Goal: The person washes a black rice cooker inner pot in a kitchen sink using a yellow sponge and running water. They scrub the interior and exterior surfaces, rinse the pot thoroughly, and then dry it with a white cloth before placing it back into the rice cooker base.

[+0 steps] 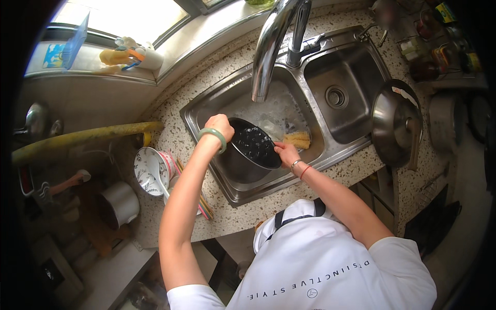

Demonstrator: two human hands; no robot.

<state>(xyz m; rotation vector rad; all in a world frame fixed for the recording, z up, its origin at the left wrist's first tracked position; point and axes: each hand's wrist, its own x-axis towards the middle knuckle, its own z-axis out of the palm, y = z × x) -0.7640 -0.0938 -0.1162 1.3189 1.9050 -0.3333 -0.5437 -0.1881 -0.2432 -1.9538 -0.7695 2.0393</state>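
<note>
Over the left sink basin [253,103] I hold a deep round pot [250,142], dark inside with white suds or water drops on its lining. It is tilted, its mouth turned upward and to the right. My left hand [219,126], with a green bangle on the wrist, is closed on the pot's upper left rim. My right hand [287,154] grips the rim at the lower right, thumb and fingers around the edge. Just beyond the right hand, a yellow sponge [297,139] lies in the basin. Sudsy water wets the basin floor.
A tall chrome faucet [266,62] arches over the left basin. The right basin [341,98] has a drain. A metal wok lid [395,124] leans at its right. Left of the sink stand patterned bowls [147,178] with a white spoon [157,170] and chopsticks [205,206].
</note>
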